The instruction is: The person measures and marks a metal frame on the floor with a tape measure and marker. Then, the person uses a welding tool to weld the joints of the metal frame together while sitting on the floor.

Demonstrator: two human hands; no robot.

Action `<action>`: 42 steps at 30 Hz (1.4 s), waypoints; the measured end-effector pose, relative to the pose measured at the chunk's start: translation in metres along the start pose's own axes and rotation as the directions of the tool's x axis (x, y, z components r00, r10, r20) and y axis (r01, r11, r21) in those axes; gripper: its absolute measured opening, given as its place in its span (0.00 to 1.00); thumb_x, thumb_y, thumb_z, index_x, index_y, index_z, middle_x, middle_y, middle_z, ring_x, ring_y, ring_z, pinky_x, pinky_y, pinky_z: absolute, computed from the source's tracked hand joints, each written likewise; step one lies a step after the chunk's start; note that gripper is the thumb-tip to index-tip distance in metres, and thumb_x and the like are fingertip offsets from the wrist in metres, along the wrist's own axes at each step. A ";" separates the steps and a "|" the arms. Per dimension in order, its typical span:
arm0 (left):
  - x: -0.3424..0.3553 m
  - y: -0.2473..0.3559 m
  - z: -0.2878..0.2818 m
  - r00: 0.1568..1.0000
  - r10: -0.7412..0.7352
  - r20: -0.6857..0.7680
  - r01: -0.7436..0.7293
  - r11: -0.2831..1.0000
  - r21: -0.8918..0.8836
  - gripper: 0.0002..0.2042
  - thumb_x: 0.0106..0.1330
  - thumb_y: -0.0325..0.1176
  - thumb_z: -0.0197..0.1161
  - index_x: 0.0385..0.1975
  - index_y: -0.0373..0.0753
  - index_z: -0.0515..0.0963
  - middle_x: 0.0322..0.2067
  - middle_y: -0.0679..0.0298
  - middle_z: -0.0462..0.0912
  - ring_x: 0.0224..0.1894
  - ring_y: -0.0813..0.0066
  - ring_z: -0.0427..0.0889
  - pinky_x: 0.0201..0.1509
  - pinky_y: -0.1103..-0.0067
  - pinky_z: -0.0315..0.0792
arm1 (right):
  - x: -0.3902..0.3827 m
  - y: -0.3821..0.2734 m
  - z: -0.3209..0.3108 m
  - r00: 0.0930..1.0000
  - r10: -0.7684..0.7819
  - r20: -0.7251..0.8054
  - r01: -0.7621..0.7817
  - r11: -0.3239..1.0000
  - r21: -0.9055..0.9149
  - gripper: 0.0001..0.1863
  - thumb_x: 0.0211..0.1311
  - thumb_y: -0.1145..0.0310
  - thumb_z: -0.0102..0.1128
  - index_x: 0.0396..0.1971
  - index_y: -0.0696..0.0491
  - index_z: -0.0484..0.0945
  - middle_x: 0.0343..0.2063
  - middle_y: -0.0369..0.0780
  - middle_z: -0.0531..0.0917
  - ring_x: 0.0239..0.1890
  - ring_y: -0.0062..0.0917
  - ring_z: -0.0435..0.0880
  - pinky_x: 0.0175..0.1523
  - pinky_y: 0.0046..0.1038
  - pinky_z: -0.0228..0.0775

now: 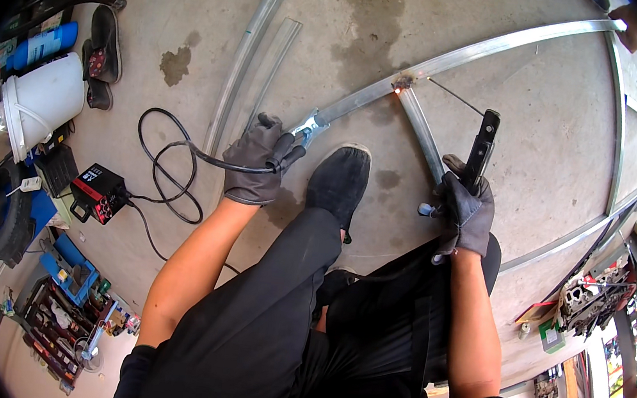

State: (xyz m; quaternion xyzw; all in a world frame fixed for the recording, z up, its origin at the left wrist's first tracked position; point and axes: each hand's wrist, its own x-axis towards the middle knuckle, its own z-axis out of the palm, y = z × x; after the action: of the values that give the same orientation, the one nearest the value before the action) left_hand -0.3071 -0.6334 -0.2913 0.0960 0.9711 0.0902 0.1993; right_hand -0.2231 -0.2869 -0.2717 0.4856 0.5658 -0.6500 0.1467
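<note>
My left hand (pixel 258 162), in a dark grey glove, is closed around the handle end of a metal ground clamp (pixel 311 126). The clamp's jaws meet the near end of a long metal bar (pixel 477 52), and a black cable (pixel 236 166) runs from it across my glove. My right hand (pixel 464 213), gloved too, grips a black electrode holder (pixel 483 143). A thin welding rod (pixel 456 96) slants from the holder toward the joint between the long bar and a short crosspiece (pixel 420 133). At that darkened joint (pixel 402 83) a small spot glows orange.
More bars form a frame to the right, and loose metal lengths (pixel 277 68) lie on the left. A person's hand (pixel 631 29) is at the frame's far corner. A black-red welding machine (pixel 99 194), white bucket (pixel 43 101), shoes (pixel 103 56) and tyre (pixel 6 214) stand left.
</note>
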 end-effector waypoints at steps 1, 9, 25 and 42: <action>0.000 0.000 0.000 1.000 -0.010 0.019 0.010 1.000 -0.002 0.18 0.67 0.46 0.73 0.50 0.42 0.84 0.37 0.52 0.90 0.41 0.44 0.90 0.41 0.56 0.83 | -0.001 0.001 0.001 1.000 -0.003 0.002 0.003 1.000 -0.016 0.14 0.69 0.76 0.70 0.53 0.56 0.89 0.26 0.34 0.86 0.23 0.15 0.81 0.26 0.20 0.72; 0.003 0.002 -0.003 0.995 -0.049 0.086 0.052 0.998 -0.031 0.22 0.66 0.51 0.75 0.46 0.39 0.82 0.37 0.53 0.89 0.40 0.44 0.89 0.40 0.54 0.80 | -0.001 0.004 0.009 1.000 0.020 -0.014 -0.021 0.997 -0.081 0.11 0.68 0.72 0.75 0.49 0.54 0.89 0.26 0.33 0.86 0.23 0.14 0.81 0.27 0.20 0.72; 0.002 0.007 -0.011 0.997 -0.008 0.081 0.011 1.000 -0.029 0.15 0.68 0.47 0.74 0.41 0.43 0.84 0.38 0.56 0.89 0.41 0.48 0.89 0.40 0.56 0.81 | 0.001 0.006 0.008 0.999 0.013 -0.042 -0.015 0.999 -0.052 0.11 0.69 0.73 0.73 0.49 0.55 0.90 0.25 0.33 0.86 0.21 0.13 0.79 0.26 0.20 0.71; 0.002 0.006 -0.010 0.993 -0.032 0.113 0.038 0.998 -0.053 0.17 0.69 0.47 0.74 0.46 0.40 0.83 0.39 0.55 0.89 0.43 0.47 0.90 0.42 0.55 0.81 | -0.009 -0.004 0.013 0.997 0.072 0.004 -0.071 0.995 -0.068 0.13 0.67 0.73 0.74 0.51 0.54 0.88 0.25 0.34 0.85 0.20 0.15 0.79 0.25 0.22 0.74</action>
State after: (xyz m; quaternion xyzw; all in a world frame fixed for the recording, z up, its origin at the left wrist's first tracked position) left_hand -0.3125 -0.6289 -0.2815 0.0783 0.9570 0.1079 0.2576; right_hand -0.2276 -0.3005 -0.2632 0.4981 0.5692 -0.6265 0.1881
